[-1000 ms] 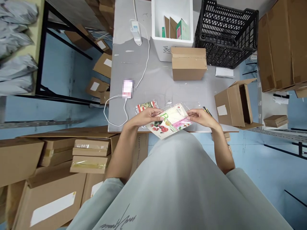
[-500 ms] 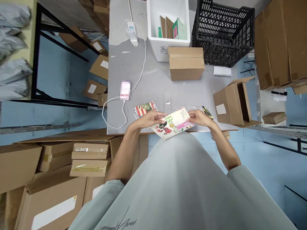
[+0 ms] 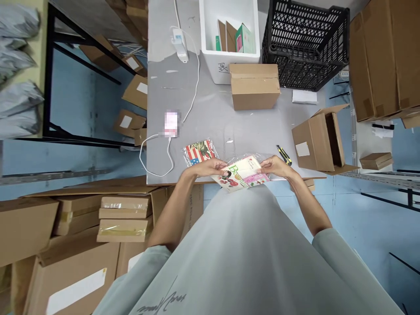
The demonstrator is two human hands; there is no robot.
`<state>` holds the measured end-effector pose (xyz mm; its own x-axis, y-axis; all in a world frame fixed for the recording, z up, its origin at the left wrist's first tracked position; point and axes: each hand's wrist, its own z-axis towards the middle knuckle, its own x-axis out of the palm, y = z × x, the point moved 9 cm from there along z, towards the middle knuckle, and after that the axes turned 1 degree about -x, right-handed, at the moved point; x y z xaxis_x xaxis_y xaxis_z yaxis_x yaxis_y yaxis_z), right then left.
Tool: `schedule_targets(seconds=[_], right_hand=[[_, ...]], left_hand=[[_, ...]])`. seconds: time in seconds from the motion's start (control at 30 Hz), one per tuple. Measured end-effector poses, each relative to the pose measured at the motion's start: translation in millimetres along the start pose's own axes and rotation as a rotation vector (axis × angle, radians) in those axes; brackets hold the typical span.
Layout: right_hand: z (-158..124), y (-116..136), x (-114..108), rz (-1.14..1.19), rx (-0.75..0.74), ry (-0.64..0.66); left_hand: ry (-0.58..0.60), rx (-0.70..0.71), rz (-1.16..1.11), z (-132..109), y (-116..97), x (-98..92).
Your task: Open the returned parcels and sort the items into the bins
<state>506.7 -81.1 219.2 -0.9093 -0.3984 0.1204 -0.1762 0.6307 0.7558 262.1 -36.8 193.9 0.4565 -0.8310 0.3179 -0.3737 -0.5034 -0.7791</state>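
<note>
A cream printed card (image 3: 241,174) with cherries, green lettering and a pink band is held low at the table's front edge, close to my shirt. My left hand (image 3: 211,167) pinches its left end, and my right hand (image 3: 274,167) grips the right end. Clear plastic film (image 3: 244,156) shows along the card's upper edge; how far it covers the card I cannot tell. Beside my left hand lies a plastic-wrapped packet (image 3: 200,151) with red and white stripes. A yellow and black utility knife (image 3: 284,155) rests just beyond my right hand.
On the grey table (image 3: 216,118) stand a closed carton (image 3: 255,87), a white bin (image 3: 218,68) holding cards and boxes, and a black crate (image 3: 295,74). An open carton (image 3: 310,142) is at the right. A cable (image 3: 197,83) and power strip (image 3: 180,45) lie left; cartons (image 3: 124,229) are stacked lower left.
The card has dropped slightly and turned more level, with both hands moving along. More plastic now shows around it, and the striped packet and utility knife are less covered by my hands.
</note>
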Motion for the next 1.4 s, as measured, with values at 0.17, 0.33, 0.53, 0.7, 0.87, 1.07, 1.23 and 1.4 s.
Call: schedule_targets(seconds=[0.17,0.33,0.53,0.7,0.87,1.07,1.23,1.4], right_hand=[[1,-4,1,-0.098,-0.083,0.099],[13,-17,-3,-0.236,-0.194,0.009],[34,-36,-7,-0.034,-0.096,-0.022],[28,-31,-23,0.076,-0.029,-0.070],[3,-26,-62,0.149,-0.021,-0.215],[7,-36,-70,0.293,-0.031,-0.341],[-13,-44,-110,0.238,-0.086,-0.499],[-67,-57,-182,0.276,-0.158,-0.719]], left_hand=[[0.047,-0.016,0.005,6,13,6.6],[0.026,0.000,-0.001,16,28,7.0],[-0.095,0.014,-0.040,22,20,-13.8],[-0.201,0.000,-0.088,12,14,-45.4],[-0.379,-0.021,-0.254,4,33,-74.8],[-0.850,0.024,-0.488,17,61,-89.0],[-1.153,0.027,-0.400,-18,76,-127.3],[-1.356,0.023,-0.475,-63,100,-167.9]])
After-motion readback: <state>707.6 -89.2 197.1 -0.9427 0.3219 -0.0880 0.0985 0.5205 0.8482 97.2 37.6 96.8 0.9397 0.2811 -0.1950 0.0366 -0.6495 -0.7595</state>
